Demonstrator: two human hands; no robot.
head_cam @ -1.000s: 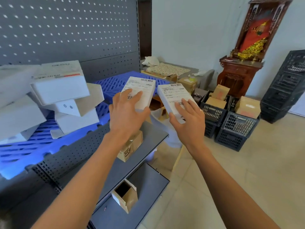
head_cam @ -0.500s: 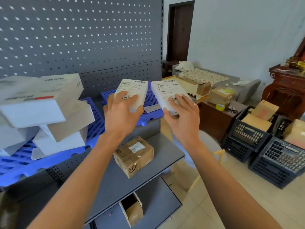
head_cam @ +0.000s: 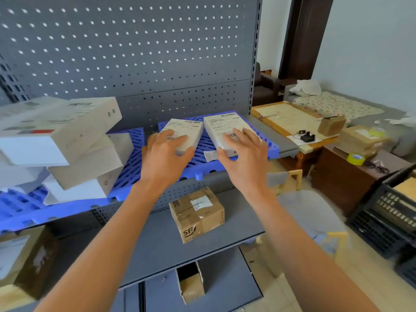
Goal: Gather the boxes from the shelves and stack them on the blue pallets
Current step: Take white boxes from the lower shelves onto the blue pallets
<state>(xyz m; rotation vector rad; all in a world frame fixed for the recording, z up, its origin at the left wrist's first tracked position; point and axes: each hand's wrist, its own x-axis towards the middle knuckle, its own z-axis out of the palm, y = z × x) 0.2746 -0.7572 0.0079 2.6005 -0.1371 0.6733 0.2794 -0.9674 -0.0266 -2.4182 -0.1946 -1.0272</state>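
your two hands, left (head_cam: 165,154) and right (head_cam: 244,154), each grip a white box (head_cam: 183,134) (head_cam: 227,129), now lowered onto the blue pallet (head_cam: 265,140); next, release them.

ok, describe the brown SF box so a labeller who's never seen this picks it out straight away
Start at the grey pegboard shelving unit and drop below the blue pallets to the next grey shelf. The SF box sits alone near its middle, between the person's forearms. It is taped brown cardboard with black SF lettering and a small white label, unlike the flat white boxes above.
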